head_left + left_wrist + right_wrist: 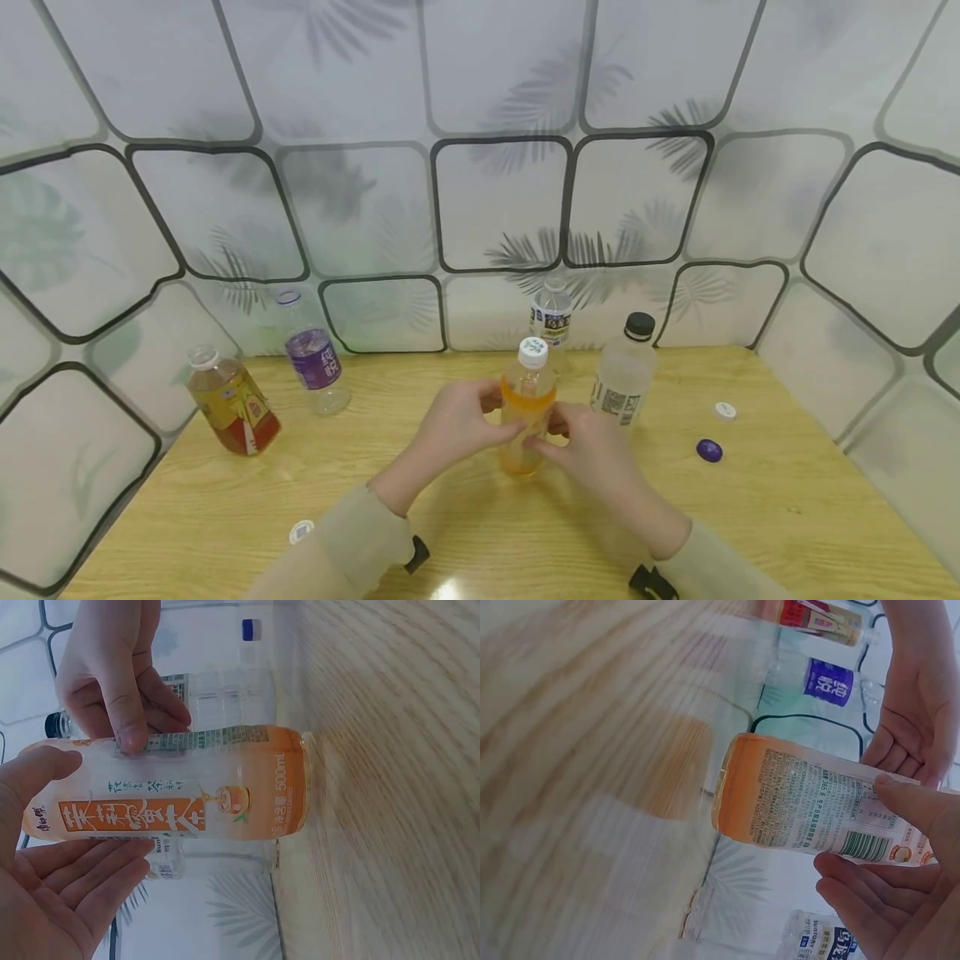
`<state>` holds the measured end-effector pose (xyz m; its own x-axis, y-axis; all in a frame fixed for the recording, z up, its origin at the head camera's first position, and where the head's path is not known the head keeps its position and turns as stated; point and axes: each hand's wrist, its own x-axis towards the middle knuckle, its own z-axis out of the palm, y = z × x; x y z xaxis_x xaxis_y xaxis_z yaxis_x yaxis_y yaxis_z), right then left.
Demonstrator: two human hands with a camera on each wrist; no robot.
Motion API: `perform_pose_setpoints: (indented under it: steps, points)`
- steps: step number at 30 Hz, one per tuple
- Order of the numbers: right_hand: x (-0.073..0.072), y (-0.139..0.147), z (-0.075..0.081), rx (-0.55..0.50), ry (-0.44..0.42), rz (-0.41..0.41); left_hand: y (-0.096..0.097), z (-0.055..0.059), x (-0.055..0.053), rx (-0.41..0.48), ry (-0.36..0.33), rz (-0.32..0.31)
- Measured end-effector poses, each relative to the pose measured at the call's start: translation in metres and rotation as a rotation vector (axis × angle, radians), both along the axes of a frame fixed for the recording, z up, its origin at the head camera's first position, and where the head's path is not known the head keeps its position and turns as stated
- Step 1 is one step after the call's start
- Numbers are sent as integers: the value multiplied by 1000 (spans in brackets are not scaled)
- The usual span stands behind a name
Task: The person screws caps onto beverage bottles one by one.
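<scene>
Between my two hands is a plastic drink bottle point(528, 402) with a white cap and an orange-and-white label, upright near the middle of the table. My left hand point(462, 419) grips its left side, thumb across the front in the left wrist view, where orange lettering point(131, 816) shows. From the right, my right hand point(592, 446) holds it between thumb and fingers; its barcode side point(821, 802) appears in the right wrist view. Whether the bottle's base touches the table cannot be told. The fingers behind the bottle are partly hidden in the head view.
Left stand an open bottle of reddish drink point(238, 408) and an open purple-labelled bottle point(315, 360). Behind the held bottle is an open clear bottle point(551, 321); right of it, a black-capped bottle point(626, 375). Loose caps: white point(724, 411), purple point(709, 451), and white point(302, 532) beside my left sleeve.
</scene>
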<state>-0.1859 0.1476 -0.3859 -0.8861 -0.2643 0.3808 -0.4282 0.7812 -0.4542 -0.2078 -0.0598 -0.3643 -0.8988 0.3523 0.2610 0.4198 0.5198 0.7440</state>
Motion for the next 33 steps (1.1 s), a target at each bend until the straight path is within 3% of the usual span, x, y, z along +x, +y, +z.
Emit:
perform_pose_setpoints:
  steps: [9, 22, 33]
  points:
    - [-5, 10, 0, -6, 25, -75, 18, 1, -11, 24, 32, 9]
    - [-8, 18, 1, 128, 196, -148, 32, -1, -23, 40, 20, 70]
    - [-9, 23, -1, 58, 138, -141, 43, 0, -26, 20, 12, 81]
